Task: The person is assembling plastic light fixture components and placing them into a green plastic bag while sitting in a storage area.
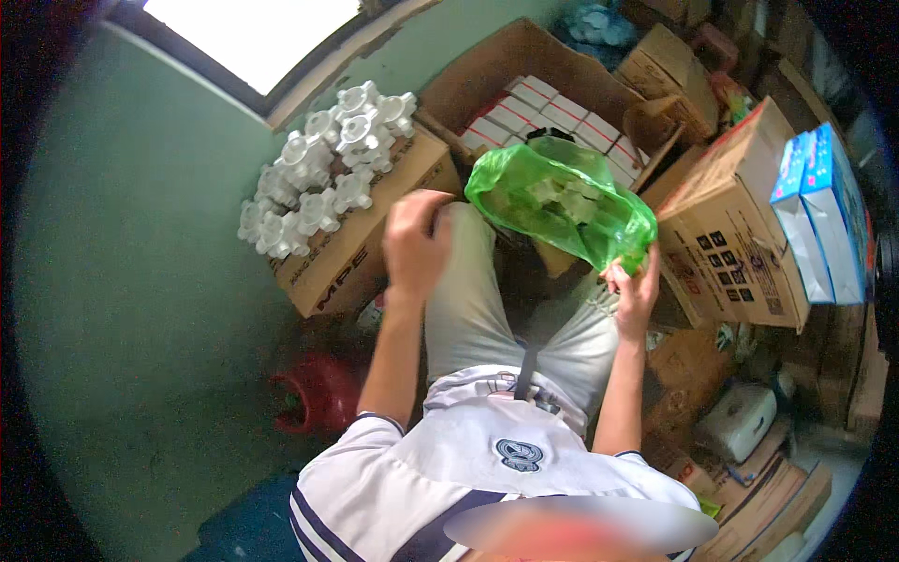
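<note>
A green plastic bag (567, 201) lies open-mouthed in front of my knees, with several pale pieces showing dimly inside it. My right hand (637, 290) pinches the bag's near right edge. Beside my left knee is my left hand (417, 245), slightly blurred. Its fingers are curved, the thumb stands apart from them, and nothing shows in it. To its left, several white plastic fittings (304, 164) with lobed, flared ends are heaped on top of a closed cardboard box (361, 244).
Beyond the bag, an open cardboard carton (496, 61) holds rows of small white boxes (548, 103). On the right stand a large cardboard box (726, 234) and blue-and-white packages (822, 220). A red rounded container (318, 391) sits on the lower left, near the green wall (140, 234).
</note>
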A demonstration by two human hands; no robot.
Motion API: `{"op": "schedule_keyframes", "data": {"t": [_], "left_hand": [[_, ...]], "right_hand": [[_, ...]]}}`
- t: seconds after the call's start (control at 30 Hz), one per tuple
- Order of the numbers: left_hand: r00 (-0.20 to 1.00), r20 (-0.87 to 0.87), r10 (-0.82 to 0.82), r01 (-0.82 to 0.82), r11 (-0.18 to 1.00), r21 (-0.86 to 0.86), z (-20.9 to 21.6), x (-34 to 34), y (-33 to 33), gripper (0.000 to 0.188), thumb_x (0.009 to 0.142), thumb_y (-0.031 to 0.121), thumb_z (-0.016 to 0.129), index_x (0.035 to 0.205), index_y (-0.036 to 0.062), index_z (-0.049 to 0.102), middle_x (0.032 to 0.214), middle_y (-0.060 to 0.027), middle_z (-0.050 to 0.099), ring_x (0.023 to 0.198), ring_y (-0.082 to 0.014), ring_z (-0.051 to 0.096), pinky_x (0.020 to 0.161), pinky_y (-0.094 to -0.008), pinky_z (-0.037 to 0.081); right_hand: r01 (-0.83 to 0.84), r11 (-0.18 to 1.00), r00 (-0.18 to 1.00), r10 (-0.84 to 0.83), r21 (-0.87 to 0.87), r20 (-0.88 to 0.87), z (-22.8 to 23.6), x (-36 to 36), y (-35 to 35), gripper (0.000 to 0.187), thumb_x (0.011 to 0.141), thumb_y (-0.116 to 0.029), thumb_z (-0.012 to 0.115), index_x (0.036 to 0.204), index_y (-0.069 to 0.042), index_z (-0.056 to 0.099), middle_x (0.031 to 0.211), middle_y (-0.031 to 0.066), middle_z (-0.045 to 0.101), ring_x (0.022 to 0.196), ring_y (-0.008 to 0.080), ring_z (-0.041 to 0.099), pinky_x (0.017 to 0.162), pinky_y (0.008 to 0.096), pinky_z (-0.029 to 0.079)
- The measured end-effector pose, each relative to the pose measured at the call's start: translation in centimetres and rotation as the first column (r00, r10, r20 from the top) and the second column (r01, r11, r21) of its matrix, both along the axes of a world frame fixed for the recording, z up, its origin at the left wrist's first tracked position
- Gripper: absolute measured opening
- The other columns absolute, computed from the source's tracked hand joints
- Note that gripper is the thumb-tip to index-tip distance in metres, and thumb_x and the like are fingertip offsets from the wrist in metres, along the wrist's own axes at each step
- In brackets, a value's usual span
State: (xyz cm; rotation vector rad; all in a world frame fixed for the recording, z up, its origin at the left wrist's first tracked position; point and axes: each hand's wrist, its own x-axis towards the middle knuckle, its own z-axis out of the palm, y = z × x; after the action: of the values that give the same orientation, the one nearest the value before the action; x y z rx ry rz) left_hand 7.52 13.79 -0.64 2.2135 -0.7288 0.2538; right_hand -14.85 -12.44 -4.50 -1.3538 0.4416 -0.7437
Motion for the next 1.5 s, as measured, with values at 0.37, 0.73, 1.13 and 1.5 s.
{"op": "schedule_keyframes", "data": {"t": [0.37,0.73,1.13,1.5], "left_hand": [[0.901,0.211,0.379,-0.427,0.861,0.275,-4.7,10.2,16.9,0.043,0.082,0.02,0.083,0.124,0.0138,0.072,0.139,-0.0162,0.063,0.129,-0.0376,0.059,0.111,-0.0491,0.046],[0.858,0.189,0.478,-0.486,0.874,-0.009,-0.9,6.8,11.3,0.017,0.087,0.006,0.074,0.104,0.0096,0.074,0.11,-0.0111,0.074,0.104,-0.0322,0.071,0.096,-0.0438,0.052],[0.859,-0.186,-0.477,0.495,0.867,0.063,-10.7,-2.1,-17.3,0.025,0.08,0.008,0.074,0.104,0.0066,0.075,0.101,-0.0191,0.071,0.097,-0.0417,0.069,0.089,-0.049,0.055],[0.934,0.026,-0.358,0.359,0.931,-0.072,-6.6,-4.2,-11.9,0.025,0.083,0.008,0.074,0.108,0.007,0.075,0.132,-0.0178,0.068,0.138,-0.0396,0.055,0.115,-0.0495,0.044]], "right_hand": [[-0.016,1.0,0.999,0.017,-0.024,0.035,1.5,1.4,0.2,0.072,0.096,-0.002,0.06,0.162,-0.005,0.033,0.09,0.0054,0.057,0.07,0.0127,0.053,0.071,0.0316,0.054],[-0.012,0.999,0.999,0.014,-0.044,0.041,0.4,1.0,-0.6,0.069,0.096,-0.007,0.062,0.16,-0.005,0.035,0.092,0.006,0.059,0.071,0.0118,0.057,0.067,0.0299,0.055],[-0.088,0.996,0.996,0.088,0.024,0.006,0.4,0.2,0.3,0.075,0.098,-0.007,0.061,0.165,-0.007,0.028,0.092,0.0057,0.061,0.07,0.0114,0.056,0.071,0.0285,0.053],[-0.101,0.994,0.995,0.102,0.046,-0.018,-1.0,-1.1,-0.1,0.074,0.097,-0.004,0.061,0.164,-0.01,0.03,0.093,0.0044,0.06,0.072,0.0111,0.056,0.075,0.0311,0.056]]}}
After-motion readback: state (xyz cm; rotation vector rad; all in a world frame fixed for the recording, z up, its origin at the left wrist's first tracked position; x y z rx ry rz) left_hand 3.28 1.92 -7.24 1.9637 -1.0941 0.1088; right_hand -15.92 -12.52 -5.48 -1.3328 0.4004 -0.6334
